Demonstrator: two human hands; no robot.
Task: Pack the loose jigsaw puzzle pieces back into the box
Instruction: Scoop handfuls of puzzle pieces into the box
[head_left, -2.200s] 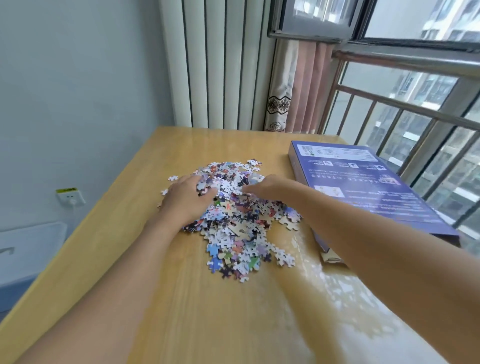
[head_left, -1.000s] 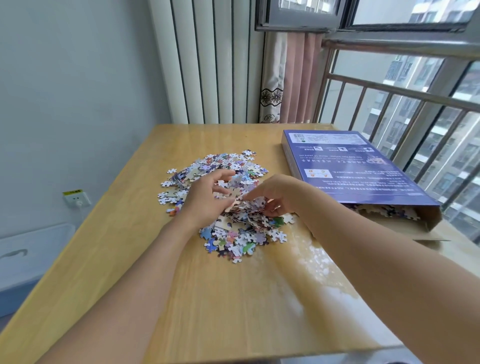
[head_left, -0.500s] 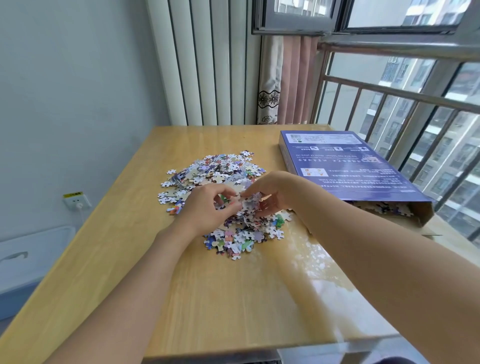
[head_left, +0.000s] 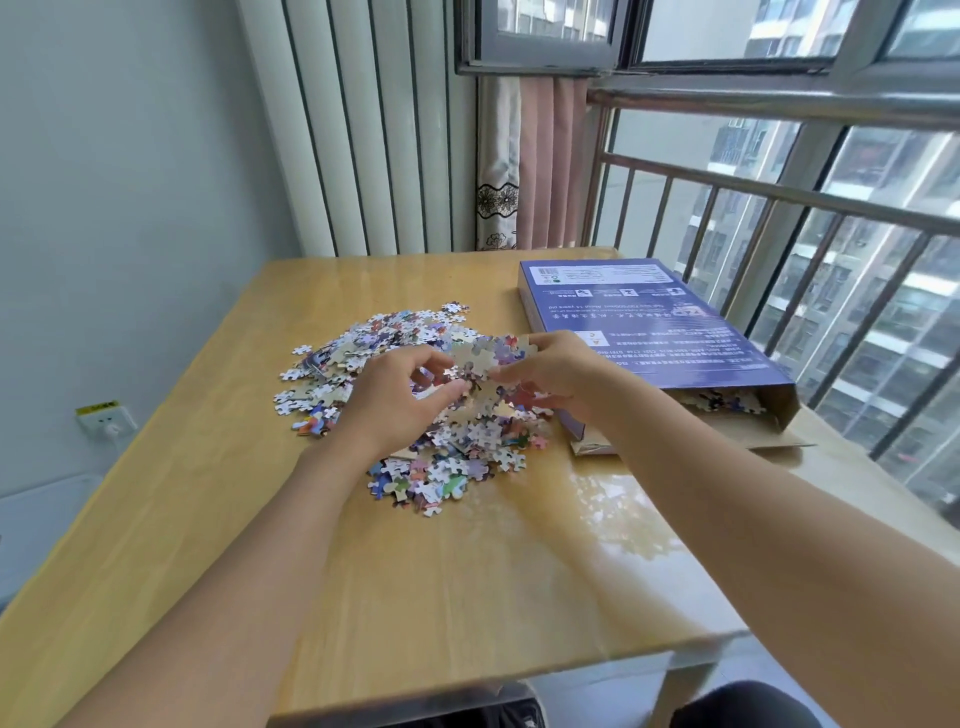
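A heap of loose jigsaw pieces (head_left: 363, 353) lies spread on the wooden table (head_left: 467, 582). My left hand (head_left: 395, 400) and my right hand (head_left: 561, 376) are cupped together just above the heap and hold a handful of pieces (head_left: 485, 358) between them. The purple puzzle box (head_left: 649, 327) lies flat to the right, its near end open with several pieces (head_left: 722, 401) showing inside. My right wrist hides the box's near left corner.
The table's near edge runs just below my forearms. A metal railing (head_left: 779, 197) and a window stand close behind the box. A white radiator (head_left: 363, 130) and a curtain (head_left: 524, 166) are at the back. A wall socket (head_left: 106, 418) is low on the left.
Both hands went from pressing flat on the heap to scooping together, and have lifted a handful of pieces up off it. The view has pulled back, showing the box's open end.
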